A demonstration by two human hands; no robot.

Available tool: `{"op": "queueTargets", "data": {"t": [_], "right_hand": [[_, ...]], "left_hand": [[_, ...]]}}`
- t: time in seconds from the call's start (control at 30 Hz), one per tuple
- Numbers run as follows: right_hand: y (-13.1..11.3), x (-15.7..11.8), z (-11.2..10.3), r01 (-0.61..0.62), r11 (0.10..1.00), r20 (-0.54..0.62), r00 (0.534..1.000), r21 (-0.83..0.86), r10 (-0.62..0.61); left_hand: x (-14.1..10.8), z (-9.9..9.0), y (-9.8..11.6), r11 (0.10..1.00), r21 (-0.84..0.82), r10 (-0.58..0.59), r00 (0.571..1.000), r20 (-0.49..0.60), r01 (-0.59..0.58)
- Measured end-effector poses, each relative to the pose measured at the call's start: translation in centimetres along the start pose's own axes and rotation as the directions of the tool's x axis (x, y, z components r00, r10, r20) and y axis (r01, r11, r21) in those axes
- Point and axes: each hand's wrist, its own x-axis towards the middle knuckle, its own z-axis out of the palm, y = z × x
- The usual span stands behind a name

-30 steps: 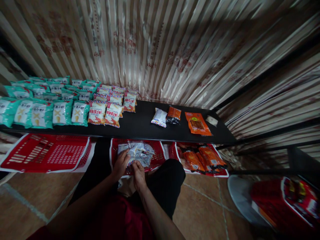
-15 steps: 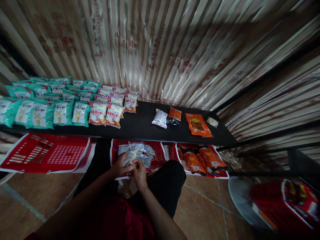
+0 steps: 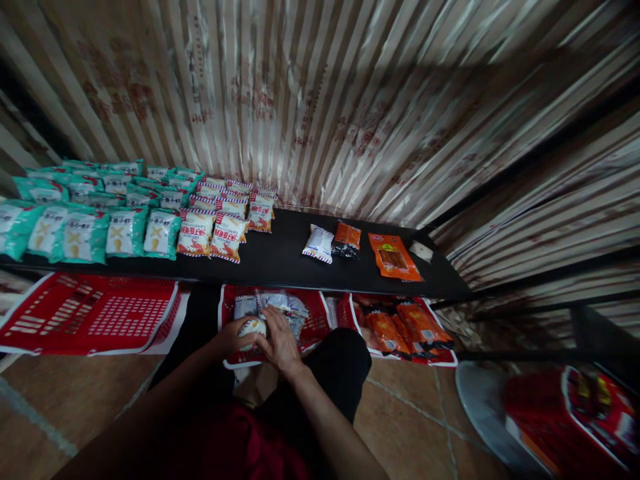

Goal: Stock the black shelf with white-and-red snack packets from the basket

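My left hand (image 3: 234, 339) is closed around a small snack bag (image 3: 251, 328), whose pale printed face shows between my hands. My right hand (image 3: 281, 341) lies over the middle red basket (image 3: 316, 313) with its fingers stretched forward, and its thumb comes close to that bag. Whether the thumb touches the bag I cannot tell. More silvery-white snack bags (image 3: 274, 299) lie in this basket, partly covered by my right hand. On the black shelf (image 3: 280, 267) above, white-and-orange shrimp snack bags (image 3: 227, 237) stand in rows, with green snack bags (image 3: 120, 230) to their left.
A single white bag (image 3: 319, 243), an orange-and-black packet (image 3: 347, 239) and a flat orange packet (image 3: 394, 257) lie on the shelf's right side. Below stand a left red basket (image 3: 125, 317) and a right basket with orange packets (image 3: 417, 323). A striped curtain (image 3: 300, 100) hangs behind.
My right hand has gone from pinching at the bag's edge to stretched fingers reaching forward over the basket. The bag has turned and sits lower in my left hand.
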Motion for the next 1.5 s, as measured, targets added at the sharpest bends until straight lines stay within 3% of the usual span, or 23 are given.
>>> {"op": "queueTargets", "data": {"t": [0.1, 0.23, 0.33, 0.53, 0.77, 1.03, 1.27, 1.5], "right_hand": [[0.1, 0.1, -0.8, 0.053, 0.998, 0.128, 0.99, 0.04, -0.057], [-0.2, 0.1, -1.4, -0.003, 0.997, 0.203, 0.979, 0.072, -0.011], [-0.5, 0.0, -1.6, -0.061, 0.995, 0.219, 0.975, 0.077, 0.042], [-0.7, 0.0, -1.4, -0.137, 0.987, 0.19, 0.974, 0.084, 0.119], [-1.0, 0.1, -1.1, -0.29, 0.957, 0.074, 0.955, 0.033, 0.287], [-1.6, 0.7, -0.7, -0.394, 0.919, -0.021, 0.919, -0.016, 0.394], [-1.9, 1.4, -0.6, -0.495, 0.866, -0.079, 0.863, 0.072, 0.5], [-2.0, 2.6, -0.2, -0.55, 0.821, -0.143, 0.81, 0.153, 0.569]], "left_hand": [[-0.2, -0.5, 1.1, 0.999, 0.04, -0.003, 0.995, 0.099, -0.001], [-0.5, -1.0, 2.6, 0.994, 0.093, -0.068, 0.981, 0.181, 0.052], [-0.7, -1.2, 4.0, 0.994, 0.047, -0.109, 0.962, 0.251, 0.101], [-1.2, -1.9, 6.1, 0.988, -0.117, -0.061, 0.941, 0.333, 0.105], [-1.0, -2.4, 5.6, 0.96, -0.237, -0.079, 0.958, 0.275, 0.147], [-0.2, -2.5, 5.3, 0.951, -0.274, -0.099, 0.981, 0.166, 0.142], [-0.1, -2.4, 4.9, 0.928, -0.359, -0.08, 0.994, 0.069, 0.1], [0.5, -0.5, 6.2, 0.91, -0.413, -0.094, 0.978, -0.185, 0.009]]}}
